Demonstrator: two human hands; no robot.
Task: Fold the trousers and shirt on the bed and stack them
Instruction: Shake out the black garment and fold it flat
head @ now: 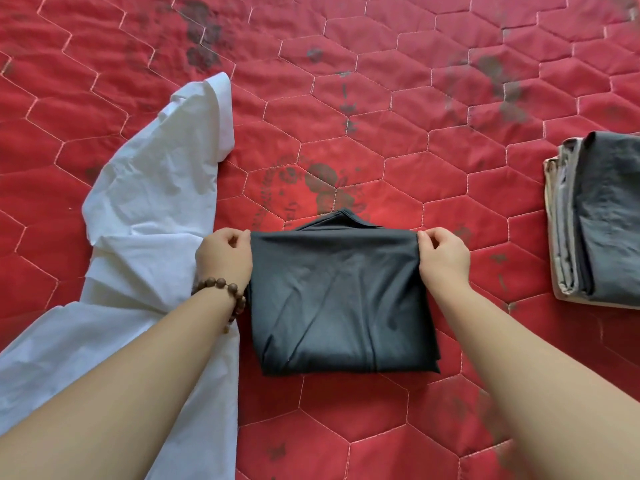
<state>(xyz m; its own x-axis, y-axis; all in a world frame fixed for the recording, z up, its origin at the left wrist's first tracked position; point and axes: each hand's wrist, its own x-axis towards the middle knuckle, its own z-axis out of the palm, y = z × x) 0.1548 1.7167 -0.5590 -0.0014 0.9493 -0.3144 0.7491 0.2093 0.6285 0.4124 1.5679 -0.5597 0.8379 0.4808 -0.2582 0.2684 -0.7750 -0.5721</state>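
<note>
Centrally, folded trousers (343, 299), far corners pinched by left hand (223, 256), right hand (445, 256)

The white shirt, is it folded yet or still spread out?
Still spread out: the white shirt lies loose and crumpled on the red quilt, one sleeve stretched away.
</note>
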